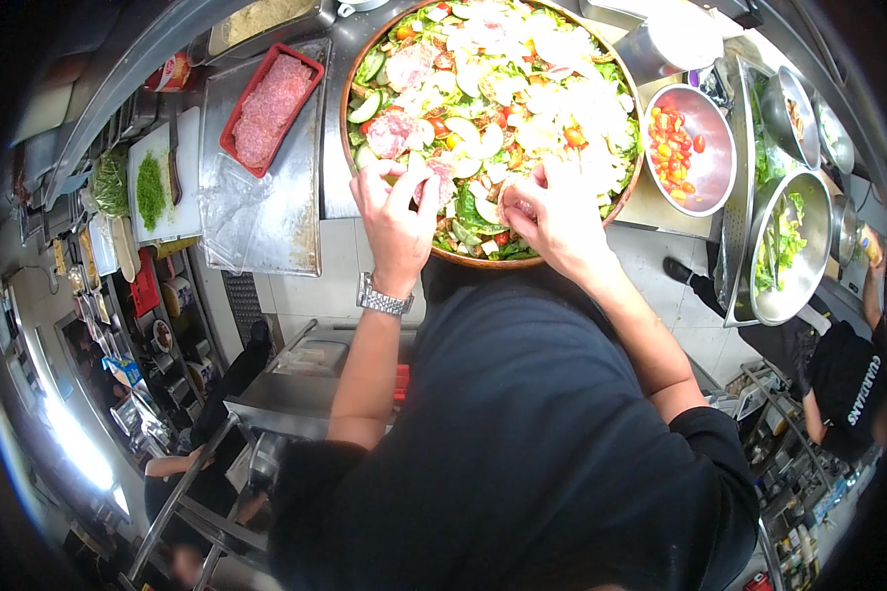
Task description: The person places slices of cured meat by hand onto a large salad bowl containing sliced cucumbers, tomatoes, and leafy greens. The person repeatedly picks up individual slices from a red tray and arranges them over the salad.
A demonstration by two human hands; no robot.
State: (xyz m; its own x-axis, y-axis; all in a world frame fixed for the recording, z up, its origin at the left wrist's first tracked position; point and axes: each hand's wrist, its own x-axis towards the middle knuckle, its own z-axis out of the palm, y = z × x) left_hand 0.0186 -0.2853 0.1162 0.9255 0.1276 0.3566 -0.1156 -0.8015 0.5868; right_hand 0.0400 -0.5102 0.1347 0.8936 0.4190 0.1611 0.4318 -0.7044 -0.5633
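Note:
A big round wooden bowl (346, 123) holds a salad of greens, cucumber slices, cherry tomatoes and pale cubes, with salami slices (392, 134) on top. My left hand (394, 212), a metal watch at its wrist, reaches over the near left rim. Its fingers are bent down, thumb and forefinger at the edge of a salami slice (442, 183). Over the near right part of the salad, my right hand (559, 222) is closed, its fingertips pinched together. What lies in that pinch is mostly hidden. Glare washes out the bowl's upper right.
Left of the bowl, a red tray (230, 128) of sliced salami stands on a metal sheet pan (266, 231). Beyond is a white board (189, 148) with chopped herbs and a knife (174, 163). At right are steel bowls of cut tomatoes (695, 182) and lettuce (808, 266). Co-workers stand nearby.

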